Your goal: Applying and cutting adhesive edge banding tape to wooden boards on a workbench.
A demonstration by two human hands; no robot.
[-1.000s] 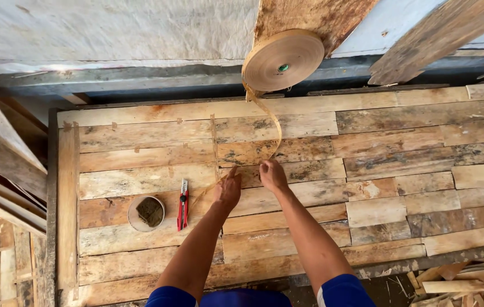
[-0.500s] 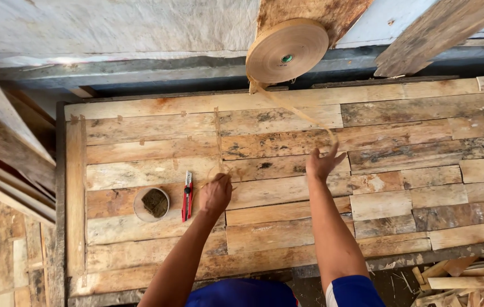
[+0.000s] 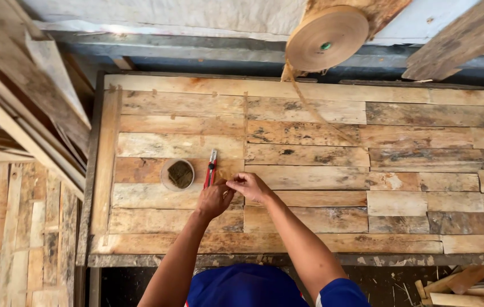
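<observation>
1. Hands are held close together over the middle of a wooden panel [image 3: 310,187] made of joined boards; the left hand [image 3: 215,199] is nearly touching the right hand [image 3: 250,186].
2. A thin strip of tan tape [image 3: 316,116] is seen running from a large roll [image 3: 326,37] mounted above the panel, down across the boards toward the hands.
3. The right hand's fingers are curled and pinched at the tape's end, pressed low against the board; how firmly it is gripped cannot be told.
4. The left hand's fingers are bent loosely, with the fingertips set on the wood just beside a red-handled tool [image 3: 211,168]; whether anything is held cannot be told.
5. A small round tin [image 3: 177,174] with dark contents is placed just left of the tool.
6. Loose planks [image 3: 20,108] are stacked at the left.
</observation>
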